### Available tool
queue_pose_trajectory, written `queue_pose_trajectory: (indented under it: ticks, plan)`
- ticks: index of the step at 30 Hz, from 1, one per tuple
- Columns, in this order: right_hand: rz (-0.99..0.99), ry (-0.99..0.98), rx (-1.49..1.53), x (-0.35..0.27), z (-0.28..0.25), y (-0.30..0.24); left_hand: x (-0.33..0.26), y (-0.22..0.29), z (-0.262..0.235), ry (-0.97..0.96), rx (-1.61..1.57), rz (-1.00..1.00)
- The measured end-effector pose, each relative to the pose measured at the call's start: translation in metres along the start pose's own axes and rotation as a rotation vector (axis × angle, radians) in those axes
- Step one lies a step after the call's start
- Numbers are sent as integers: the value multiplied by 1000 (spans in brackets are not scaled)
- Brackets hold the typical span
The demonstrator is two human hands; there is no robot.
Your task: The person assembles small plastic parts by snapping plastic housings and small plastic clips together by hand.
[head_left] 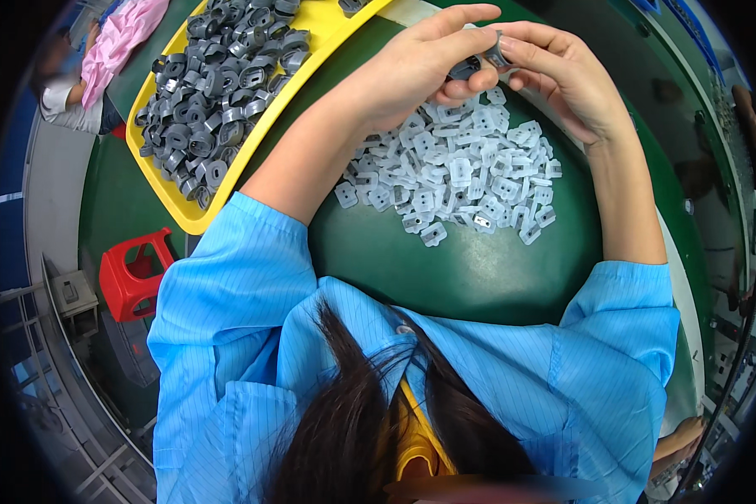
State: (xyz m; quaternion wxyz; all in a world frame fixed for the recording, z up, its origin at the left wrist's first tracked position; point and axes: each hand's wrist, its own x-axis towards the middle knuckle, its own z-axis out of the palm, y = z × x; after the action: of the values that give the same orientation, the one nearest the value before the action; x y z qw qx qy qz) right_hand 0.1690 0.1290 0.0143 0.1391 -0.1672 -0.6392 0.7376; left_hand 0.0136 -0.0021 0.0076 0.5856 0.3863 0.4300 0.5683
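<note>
Both hands meet above the far side of a heap of small translucent white plastic pieces (460,172) on the green tabletop (378,260). My left hand (428,63) is closed around a dark grey plastic part (464,69), partly hidden by the fingers. With thumb and forefinger, my right hand (563,71) pinches a grey curved plastic piece (498,55) right beside it. Whether these two touch or are joined I cannot tell. To the left, a yellow tray (195,220) is filled with similar grey ring-shaped parts (218,92).
A red plastic stool (130,281) stands on the floor at the left. At the upper left another person handles pink cloth (122,42). A pale strip (685,311) runs along the table on the right, and another person's hand (685,435) shows at the lower right.
</note>
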Motion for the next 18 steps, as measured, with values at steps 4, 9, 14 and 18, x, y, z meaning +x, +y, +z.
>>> queue_pose_trajectory:
  ticks: [4,9,14,18]
  plan:
    - [-24,109,0,-2,-1,-2,5,-4,-6,17,105,162]
    - [-36,106,96,-2,0,1,3,-8,3,166,924,585]
    - [-36,68,132,-4,-2,-4,1,-7,0,238,994,630]
    - [-47,79,-51,-6,0,-6,2,-9,0,260,1075,686]
